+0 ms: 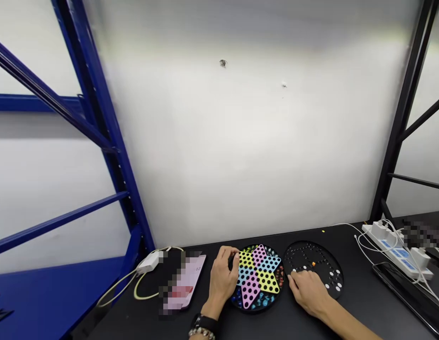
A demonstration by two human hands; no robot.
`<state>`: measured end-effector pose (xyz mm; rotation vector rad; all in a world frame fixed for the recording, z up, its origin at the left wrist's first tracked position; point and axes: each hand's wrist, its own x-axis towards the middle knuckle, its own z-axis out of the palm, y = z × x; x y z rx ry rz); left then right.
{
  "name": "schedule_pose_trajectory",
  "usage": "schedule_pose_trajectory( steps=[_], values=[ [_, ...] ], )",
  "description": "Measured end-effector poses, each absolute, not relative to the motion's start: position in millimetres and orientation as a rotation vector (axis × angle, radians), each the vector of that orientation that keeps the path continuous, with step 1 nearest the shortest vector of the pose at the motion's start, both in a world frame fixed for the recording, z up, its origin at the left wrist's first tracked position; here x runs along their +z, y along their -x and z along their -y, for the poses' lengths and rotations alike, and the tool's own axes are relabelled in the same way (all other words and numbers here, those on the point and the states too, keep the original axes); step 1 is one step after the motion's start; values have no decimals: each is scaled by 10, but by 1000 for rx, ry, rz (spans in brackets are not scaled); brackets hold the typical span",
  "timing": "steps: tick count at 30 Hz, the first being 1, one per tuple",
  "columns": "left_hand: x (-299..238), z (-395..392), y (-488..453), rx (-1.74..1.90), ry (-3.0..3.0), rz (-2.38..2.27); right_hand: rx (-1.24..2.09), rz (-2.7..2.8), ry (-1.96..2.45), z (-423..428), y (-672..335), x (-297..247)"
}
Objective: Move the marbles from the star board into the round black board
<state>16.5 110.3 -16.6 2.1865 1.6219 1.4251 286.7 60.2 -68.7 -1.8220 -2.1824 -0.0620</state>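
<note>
A Chinese checkers board [253, 276] with a pink, yellow and blue star sits on the black table, glass marbles in compartments around its rim. My left hand [223, 275], wearing a dark band and a beaded bracelet, curls over the board's left edge; thumb and fingertips are close together, and what they hold is hidden. To the right lies a round black tray [323, 267] with small black pieces and several white discs [338, 278]. My right hand [307, 289] is closed at the tray's near left edge. I cannot make out what is in its fingers.
A pink-screened phone [193, 278] and a white adapter [150, 262] with looped cable lie at left. A white power strip [400, 252] with plugs and cords, plus a glossy black slab [405, 295], lie at right. A white wall stands behind; blue posts [109, 123] rise at left.
</note>
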Motion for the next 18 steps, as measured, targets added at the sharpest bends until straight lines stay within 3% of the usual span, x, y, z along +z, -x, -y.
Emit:
schedule_pose_trajectory(
  steps=[3,9,13,18],
  values=[
    [-165,-1103,-158,1424,-2190,-1626,257,1919,1698,-666,-2935,-628],
    [-195,-1133,-140,1397,-2204,-1628,1207,951,1267,-941,-3334,-380],
    [-202,-1152,-145,1412,-2211,-1633,1304,739,1006,-1040,-3591,-228],
    [-198,-1164,-155,1425,-2225,-1634,1383,840,1151,-944,-3690,-229]
  ],
)
